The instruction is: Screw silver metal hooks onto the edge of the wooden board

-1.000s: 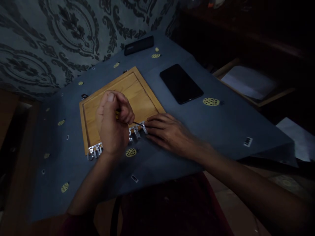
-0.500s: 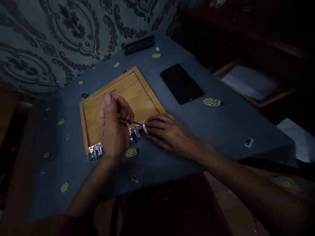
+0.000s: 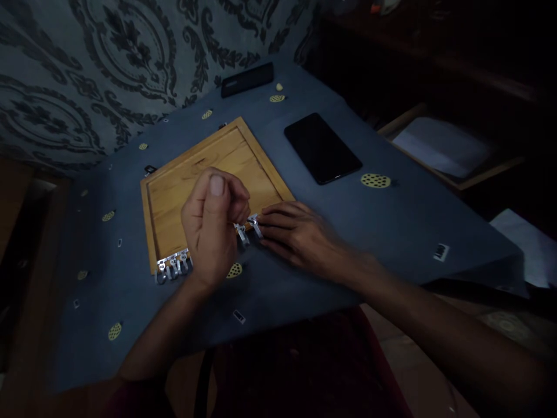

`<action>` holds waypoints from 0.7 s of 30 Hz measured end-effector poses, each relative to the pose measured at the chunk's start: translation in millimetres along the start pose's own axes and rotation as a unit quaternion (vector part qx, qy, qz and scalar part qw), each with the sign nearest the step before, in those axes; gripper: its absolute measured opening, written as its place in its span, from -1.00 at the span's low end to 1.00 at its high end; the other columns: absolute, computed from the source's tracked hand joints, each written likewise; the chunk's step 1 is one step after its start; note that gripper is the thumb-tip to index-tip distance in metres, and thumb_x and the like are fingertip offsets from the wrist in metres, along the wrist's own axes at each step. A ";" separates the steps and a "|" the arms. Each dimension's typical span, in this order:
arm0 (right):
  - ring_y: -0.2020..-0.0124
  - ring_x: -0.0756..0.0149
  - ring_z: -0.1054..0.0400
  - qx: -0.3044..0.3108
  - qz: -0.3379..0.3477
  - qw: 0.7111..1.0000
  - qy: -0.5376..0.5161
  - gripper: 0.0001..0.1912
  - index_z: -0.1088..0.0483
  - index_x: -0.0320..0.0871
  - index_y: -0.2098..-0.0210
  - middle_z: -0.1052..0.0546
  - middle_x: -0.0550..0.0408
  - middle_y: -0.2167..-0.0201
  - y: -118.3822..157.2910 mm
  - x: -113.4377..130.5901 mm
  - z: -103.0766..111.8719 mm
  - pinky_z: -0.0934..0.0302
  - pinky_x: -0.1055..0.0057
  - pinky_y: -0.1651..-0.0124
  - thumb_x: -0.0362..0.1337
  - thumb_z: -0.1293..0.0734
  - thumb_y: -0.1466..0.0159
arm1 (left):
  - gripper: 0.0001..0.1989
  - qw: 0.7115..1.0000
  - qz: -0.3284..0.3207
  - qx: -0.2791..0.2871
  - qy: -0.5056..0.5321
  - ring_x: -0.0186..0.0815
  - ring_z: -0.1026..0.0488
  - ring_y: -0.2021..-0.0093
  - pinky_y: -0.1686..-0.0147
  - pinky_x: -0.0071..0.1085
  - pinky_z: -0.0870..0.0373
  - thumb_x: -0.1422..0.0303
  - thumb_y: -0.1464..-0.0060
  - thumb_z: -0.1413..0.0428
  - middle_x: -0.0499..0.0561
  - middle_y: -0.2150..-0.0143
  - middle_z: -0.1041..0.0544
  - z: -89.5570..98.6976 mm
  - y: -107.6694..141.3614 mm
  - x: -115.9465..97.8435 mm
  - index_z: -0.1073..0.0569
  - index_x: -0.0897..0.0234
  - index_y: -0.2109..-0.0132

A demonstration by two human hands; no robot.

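A shallow wooden panel with a raised rim (image 3: 209, 154) lies on the cloth-covered table, with a row of metal hooks (image 3: 173, 264) along its near edge. My left hand (image 3: 213, 226) is closed in a fist above that edge, thumb on top. It grips a thin screwdriver, mostly hidden by the fingers; the shaft's end meets the rightmost hook (image 3: 256, 226). Stretched out at the near right corner, my right hand (image 3: 300, 235) lies flat, its fingertips against that hook and the panel. Part of the hook row is behind my left hand.
On the blue tablecloth (image 3: 348, 232) with pineapple prints lies a black phone (image 3: 322, 148) right of the panel. A dark case (image 3: 247, 80) sits at the back by the patterned wall, near a small pale lump (image 3: 279, 87). An open drawer (image 3: 444, 145) with papers is at right.
My left hand has shifted right toward the rightmost hook and turned, covering the screwdriver's yellow handle and uncovering more hooks at left. My right hand stays about where it was.
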State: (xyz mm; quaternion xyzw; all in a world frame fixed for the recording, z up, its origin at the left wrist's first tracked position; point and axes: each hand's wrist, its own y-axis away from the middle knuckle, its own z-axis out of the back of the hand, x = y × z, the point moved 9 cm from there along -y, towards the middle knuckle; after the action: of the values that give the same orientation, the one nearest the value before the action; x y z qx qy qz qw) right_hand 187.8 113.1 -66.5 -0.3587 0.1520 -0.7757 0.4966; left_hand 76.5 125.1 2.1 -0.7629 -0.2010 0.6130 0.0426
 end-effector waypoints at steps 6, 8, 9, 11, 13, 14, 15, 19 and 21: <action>-0.11 0.09 -0.50 0.008 -0.002 1.000 0.004 -0.74 -0.62 -0.19 0.03 -0.69 -0.03 0.01 1.9 -1.0 -1.1 -0.39 0.10 -0.16 -0.25 -0.29 -0.51 | -0.51 0.998 0.000 -0.050 0.023 -0.50 -0.02 0.60 0.62 -0.50 -0.02 0.00 -0.18 -0.31 -0.16 0.60 -0.11 8.3 -9.4 2.1 -0.40 0.28 0.48; -0.12 0.09 -0.49 0.012 -0.004 1.000 0.002 -0.73 -0.62 -0.20 0.02 -0.68 -0.03 0.01 2.2 -1.1 -1.6 -0.39 0.09 -0.17 -0.25 -0.29 -0.51 | -0.55 0.999 -0.002 -0.047 0.027 -0.50 0.00 0.61 0.62 -0.53 -0.03 0.10 -0.25 -0.27 -0.17 0.60 -0.10 8.3 -9.3 1.9 -0.39 0.28 0.48; -0.11 0.09 -0.49 0.011 -0.004 1.000 0.003 -0.73 -0.62 -0.21 0.02 -0.69 -0.03 0.01 2.1 -0.8 -1.2 -0.39 0.10 -0.17 -0.25 -0.28 -0.51 | -0.58 0.999 -0.004 -0.038 0.029 -0.50 0.01 0.61 0.62 -0.54 -0.03 0.16 -0.28 -0.24 -0.18 0.60 -0.09 7.2 -8.7 1.4 -0.39 0.28 0.47; -0.09 0.11 -0.50 0.006 -0.003 1.000 0.006 -0.73 -0.61 -0.21 0.02 -0.69 -0.02 0.04 1.7 -0.2 -0.3 -0.39 0.11 -0.16 -0.25 -0.28 -0.51 | -0.64 0.999 -0.008 -0.006 0.032 -0.50 0.02 0.62 0.63 -0.55 -0.02 0.25 -0.30 -0.22 -0.18 0.61 -0.09 2.6 -7.4 1.2 -0.40 0.28 0.45; -0.08 0.12 -0.51 0.005 -0.003 1.000 0.004 -0.73 -0.61 -0.18 0.03 -0.70 -0.01 0.05 1.2 0.0 -0.2 -0.39 0.11 -0.14 -0.25 -0.28 -0.52 | -0.70 0.999 -0.006 0.033 0.030 -0.50 0.04 0.64 0.64 -0.53 0.02 0.26 -0.27 -0.24 -0.19 0.62 -0.09 -3.2 -6.8 2.1 -0.44 0.26 0.42; -0.07 0.12 -0.51 0.006 -0.004 1.000 0.002 -0.73 -0.62 -0.18 0.03 -0.69 -0.01 0.05 1.0 0.0 -0.4 -0.39 0.11 -0.14 -0.25 -0.28 -0.52 | -0.72 0.998 -0.003 0.052 0.026 -0.50 0.06 0.65 0.65 -0.52 0.03 0.25 -0.25 -0.26 -0.20 0.63 -0.08 -5.8 -7.0 3.0 -0.46 0.25 0.40; -0.07 0.11 -0.51 0.006 -0.003 1.000 -0.001 -0.73 -0.62 -0.18 0.04 -0.69 -0.03 0.05 0.8 0.0 -0.5 -0.39 0.11 -0.13 -0.25 -0.28 -0.51 | -0.74 0.997 -0.003 0.070 0.023 -0.49 0.08 0.66 0.66 -0.51 0.05 0.23 -0.23 -0.27 -0.20 0.65 -0.07 -8.4 -7.5 3.6 -0.48 0.23 0.39; -0.08 0.10 -0.51 0.011 -0.002 1.000 -0.012 -0.75 -0.62 -0.16 0.04 -0.69 -0.01 0.07 0.8 -0.8 -1.4 -0.39 0.10 -0.12 -0.26 -0.29 -0.51 | -0.86 0.990 0.015 0.139 0.025 -0.46 0.11 0.69 0.66 -0.46 0.03 0.28 -0.23 -0.24 -0.22 0.68 -0.04 -17.9 -10.8 6.7 -0.53 0.18 0.31; -0.08 0.10 -0.50 0.015 -0.004 1.000 -0.014 -0.75 -0.62 -0.16 0.04 -0.70 0.00 0.09 1.2 -1.4 -2.3 -0.38 0.10 -0.13 -0.26 -0.29 -0.51 | -0.93 0.984 0.030 0.170 0.031 -0.46 0.11 0.70 0.65 -0.44 0.04 0.35 -0.23 -0.20 -0.23 0.68 -0.06 -21.6 -11.3 7.6 -0.55 0.18 0.26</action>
State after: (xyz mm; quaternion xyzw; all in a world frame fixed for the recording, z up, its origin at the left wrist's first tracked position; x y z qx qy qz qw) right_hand 187.2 113.5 -69.3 -0.3620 0.1320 -0.7748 0.5012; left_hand 95.5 142.1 3.9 -0.7689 -0.0697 0.6151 0.1598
